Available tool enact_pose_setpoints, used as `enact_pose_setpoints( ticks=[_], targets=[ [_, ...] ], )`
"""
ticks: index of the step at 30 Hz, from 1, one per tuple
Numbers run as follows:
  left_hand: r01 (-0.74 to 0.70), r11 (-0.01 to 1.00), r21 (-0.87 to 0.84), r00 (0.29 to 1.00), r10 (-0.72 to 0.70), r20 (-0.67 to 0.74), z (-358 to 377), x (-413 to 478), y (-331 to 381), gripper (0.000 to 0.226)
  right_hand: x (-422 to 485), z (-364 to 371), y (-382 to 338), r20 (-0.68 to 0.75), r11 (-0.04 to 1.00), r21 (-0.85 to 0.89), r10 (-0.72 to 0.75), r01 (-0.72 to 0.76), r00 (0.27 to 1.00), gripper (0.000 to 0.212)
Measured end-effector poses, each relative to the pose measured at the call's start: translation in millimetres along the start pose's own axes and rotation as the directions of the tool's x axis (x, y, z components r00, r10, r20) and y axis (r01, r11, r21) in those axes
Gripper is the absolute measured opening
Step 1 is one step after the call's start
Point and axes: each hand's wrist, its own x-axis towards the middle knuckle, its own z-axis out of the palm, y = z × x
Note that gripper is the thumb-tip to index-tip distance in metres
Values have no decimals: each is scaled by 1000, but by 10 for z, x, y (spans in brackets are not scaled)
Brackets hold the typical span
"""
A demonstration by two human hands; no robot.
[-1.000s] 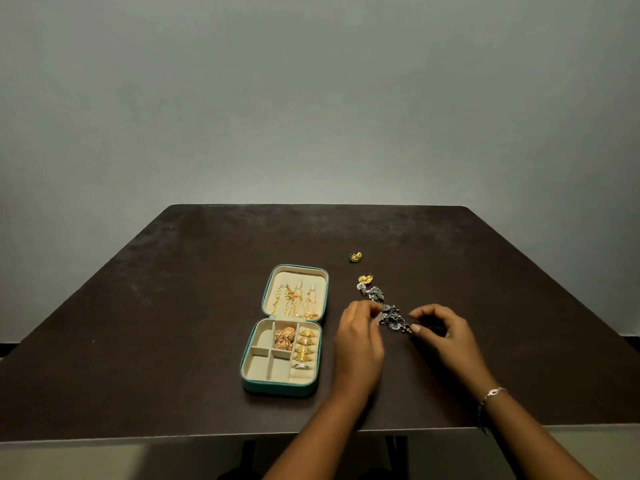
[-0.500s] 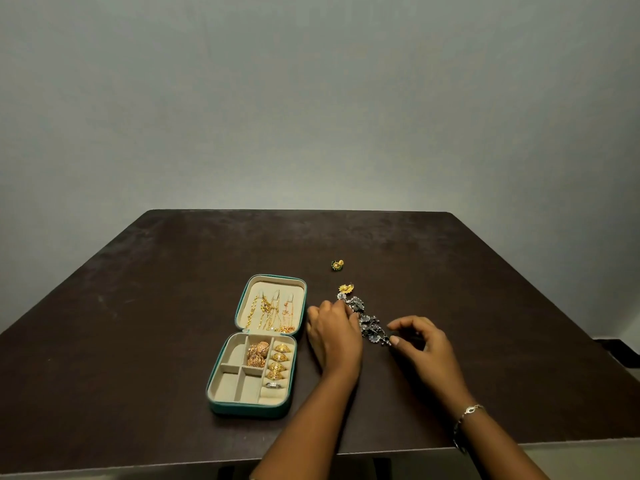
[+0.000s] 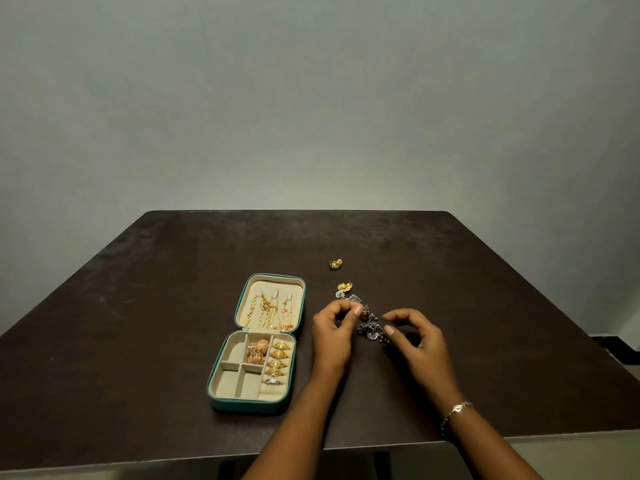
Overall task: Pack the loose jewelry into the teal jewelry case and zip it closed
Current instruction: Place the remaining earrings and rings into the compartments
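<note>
Silver jewelry looks tangled: my left fingers pinch one piece, right fingers curl apart; lifting could drag others.

The bench has a dark brown top with a matt, faintly mottled finish and pale scuff marks toward its left side. Its far corners are rounded, and its front edge shows as a thin pale line. Behind it stands a plain grey-green wall, unmarked, lighter just above the bench and darker toward the upper corners. A dark skirting strip runs along the wall base at the right. A dark support shows below the front edge. A thin bracelet with a pale oval link circles a wrist.
</note>
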Motion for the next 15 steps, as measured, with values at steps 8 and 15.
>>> enact_pose_setpoints(
  ticks=[8,15],
  targets=[
    [208,954,-214,951,-147,270,-55,-110,81,20,-40,3,-106,92,990,138,-37,24,995,20],
    [204,953,-222,950,-138,279,-49,-133,68,18,-35,22,-120,95,984,176,-20,3,995,15]
  ],
)
